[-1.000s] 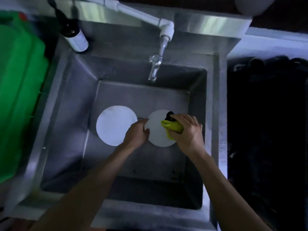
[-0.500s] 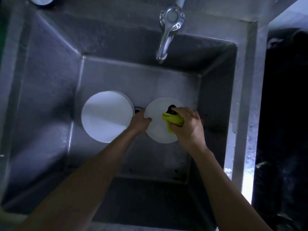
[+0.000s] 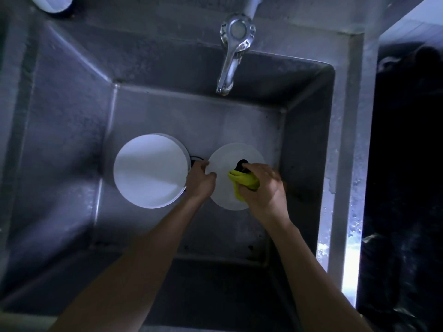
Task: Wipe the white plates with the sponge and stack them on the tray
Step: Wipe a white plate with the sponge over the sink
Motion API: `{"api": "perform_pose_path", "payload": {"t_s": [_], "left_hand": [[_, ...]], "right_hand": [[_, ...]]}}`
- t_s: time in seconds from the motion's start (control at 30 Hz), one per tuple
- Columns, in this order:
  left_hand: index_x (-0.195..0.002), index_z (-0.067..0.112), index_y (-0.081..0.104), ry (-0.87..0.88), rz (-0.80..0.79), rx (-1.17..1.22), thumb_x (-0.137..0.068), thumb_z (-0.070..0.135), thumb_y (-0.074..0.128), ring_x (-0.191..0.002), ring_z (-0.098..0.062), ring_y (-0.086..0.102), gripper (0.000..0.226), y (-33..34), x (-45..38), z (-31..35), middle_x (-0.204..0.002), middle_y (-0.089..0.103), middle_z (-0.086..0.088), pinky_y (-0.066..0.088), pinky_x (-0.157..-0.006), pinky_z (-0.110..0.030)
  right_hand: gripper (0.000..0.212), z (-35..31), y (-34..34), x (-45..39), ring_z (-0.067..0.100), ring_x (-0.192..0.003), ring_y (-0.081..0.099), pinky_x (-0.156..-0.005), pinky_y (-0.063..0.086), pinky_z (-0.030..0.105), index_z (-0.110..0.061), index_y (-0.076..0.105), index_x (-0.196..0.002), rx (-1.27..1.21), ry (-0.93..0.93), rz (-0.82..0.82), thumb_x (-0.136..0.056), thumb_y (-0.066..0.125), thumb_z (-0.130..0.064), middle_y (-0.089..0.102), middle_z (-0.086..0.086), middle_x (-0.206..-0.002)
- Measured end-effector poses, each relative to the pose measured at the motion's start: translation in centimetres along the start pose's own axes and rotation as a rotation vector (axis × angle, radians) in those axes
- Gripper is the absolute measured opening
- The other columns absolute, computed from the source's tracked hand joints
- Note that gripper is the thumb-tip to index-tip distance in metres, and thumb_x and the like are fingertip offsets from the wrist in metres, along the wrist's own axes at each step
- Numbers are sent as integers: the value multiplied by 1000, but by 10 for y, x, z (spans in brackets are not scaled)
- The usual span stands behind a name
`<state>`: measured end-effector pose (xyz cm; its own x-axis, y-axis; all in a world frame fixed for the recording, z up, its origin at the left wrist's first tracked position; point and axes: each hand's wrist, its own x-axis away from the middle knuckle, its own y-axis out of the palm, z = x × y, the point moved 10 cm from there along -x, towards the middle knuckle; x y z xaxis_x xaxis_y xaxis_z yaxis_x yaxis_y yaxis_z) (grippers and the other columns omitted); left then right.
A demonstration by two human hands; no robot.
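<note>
Two white plates lie on the floor of a steel sink (image 3: 72, 130). The left plate (image 3: 149, 170) lies free, with what looks like a second rim just under it. My left hand (image 3: 200, 179) grips the left edge of the right plate (image 3: 226, 161). My right hand (image 3: 262, 188) is closed on a yellow sponge (image 3: 242, 182) with a dark side, pressed onto that plate's middle. No tray is in view.
A chrome tap (image 3: 231, 53) hangs over the back of the basin. The dark drain (image 3: 195, 159) shows between the plates. A white bottle base (image 3: 54, 2) stands at the top left. The wet sink rim (image 3: 345, 212) runs down the right, with a dark area beyond.
The camera has moved closer over the sink, so the green container left the view. My hands stay on the right plate, the sponge shifting only slightly on it.
</note>
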<state>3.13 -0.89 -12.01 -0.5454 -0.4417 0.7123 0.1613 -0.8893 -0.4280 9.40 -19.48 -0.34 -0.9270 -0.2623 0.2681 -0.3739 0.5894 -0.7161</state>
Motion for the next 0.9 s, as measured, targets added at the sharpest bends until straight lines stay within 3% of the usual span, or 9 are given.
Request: {"api": "perform_pose_path", "payload": {"t_s": [0.13, 0.3, 0.4, 0.47, 0.57, 0.63, 0.7, 0.8, 0.9], "left_hand": [[-122, 7, 63, 7, -1, -1, -83, 2, 64, -101, -26, 63, 39, 1, 6, 4, -117, 70, -9, 39, -70, -24], [-120, 4, 62, -71, -97, -22, -84, 3, 62, -108, -35, 63, 37, 12, 8, -6, -118, 67, -16, 52, -85, -38], [-120, -1, 59, -96, -172, 1, -86, 5, 59, -105, -38, 65, 35, 21, 18, -11, -116, 66, -24, 47, -71, -33], [-125, 1, 58, -104, -206, 95, -89, 1, 56, -100, -36, 66, 36, 24, 28, -9, -119, 66, -23, 55, -62, -35], [-131, 12, 62, -120, -243, 214, -92, -3, 53, -105, -36, 68, 43, 25, 46, -5, -121, 69, -14, 62, -77, -56], [-120, 15, 68, -103, -217, 261, -91, -5, 53, -102, -36, 70, 38, 19, 57, -2, -118, 71, -13, 60, -80, -60], [-103, 22, 70, -76, -177, 287, -88, -5, 55, -94, -32, 72, 34, 6, 68, 2, -111, 73, -14, 61, -76, -58], [-105, 20, 70, -61, -139, 304, -82, -11, 53, -91, -32, 72, 42, -18, 85, 5, -106, 74, -12, 63, -68, -53], [-93, 28, 72, -83, -132, 384, -79, -13, 53, -92, -30, 72, 47, -44, 106, 7, -93, 75, 3, 62, -59, -43]], "right_hand": [[48, -2, -3, 14, 30, -111, 59, -91, 51, 46, -16, 68, -124, -7, -2, 3, -79, 82, -24, 67, 4, -121], [49, 0, -5, 31, 28, -110, 59, -91, 51, 45, -17, 68, -123, -11, -4, 20, -76, 82, -19, 67, 2, -120], [49, 2, -8, 42, 28, -110, 59, -91, 51, 46, -18, 68, -124, -16, -5, 26, -76, 81, -20, 67, 2, -120], [47, 2, -12, 49, 27, -109, 58, -90, 52, 45, -20, 67, -124, -14, -2, 37, -79, 79, -22, 67, 0, -122], [46, 0, -20, 59, 28, -110, 56, -89, 51, 47, -21, 66, -127, -16, 2, 38, -82, 76, -23, 65, -1, -125], [46, -2, -27, 65, 27, -111, 54, -90, 50, 48, -22, 65, -129, -14, 8, 32, -84, 75, -26, 64, -2, -126], [46, -6, -36, 71, 26, -112, 53, -90, 50, 49, -24, 64, -129, -13, 19, 36, -85, 74, -31, 64, -3, -127], [47, -17, -49, 82, 25, -116, 52, -93, 48, 52, -27, 64, -130, -27, 18, 32, -85, 74, -34, 62, -6, -128], [47, -39, -60, 91, 24, -116, 52, -95, 46, 52, -30, 64, -129, -21, -17, 16, -84, 75, -34, 62, -7, -128]]}}
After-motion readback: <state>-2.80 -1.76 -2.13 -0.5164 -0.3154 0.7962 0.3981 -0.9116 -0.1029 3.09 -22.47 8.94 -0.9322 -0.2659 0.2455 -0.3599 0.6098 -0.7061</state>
